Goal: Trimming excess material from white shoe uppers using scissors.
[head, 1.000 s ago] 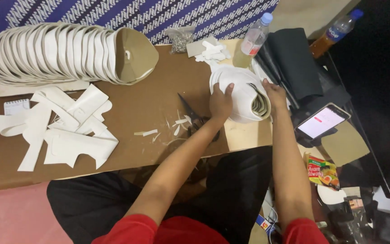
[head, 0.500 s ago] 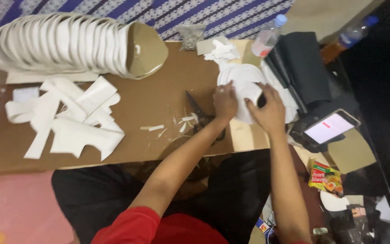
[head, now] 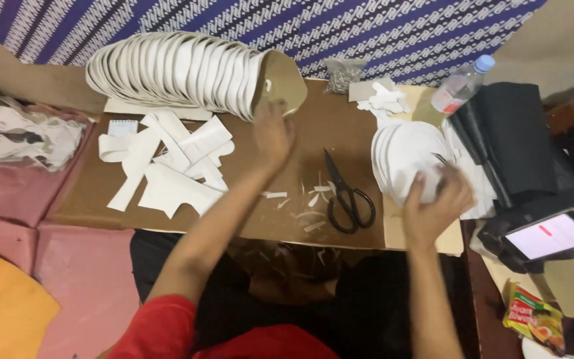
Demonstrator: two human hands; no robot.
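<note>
On the brown cardboard work surface (head: 340, 126), left hand (head: 272, 136) reaches toward the end of the long fanned row of white curved pieces (head: 174, 70), at its tan-faced last piece (head: 284, 83). Fingers are loosely spread near that piece; contact is blurred, cannot tell if it grips anything. Right hand (head: 436, 206) is curled on the smaller stack of white curved pieces (head: 410, 156) at the board's right side, fingers grasping its near edge. Black scissors (head: 347, 196) lie between the hands, untouched, among white paper slivers. White offcut strips (head: 167, 163) lie left. Phone (head: 553, 236) sits far right, plastic bottle (head: 460, 86) behind the stack.
</note>
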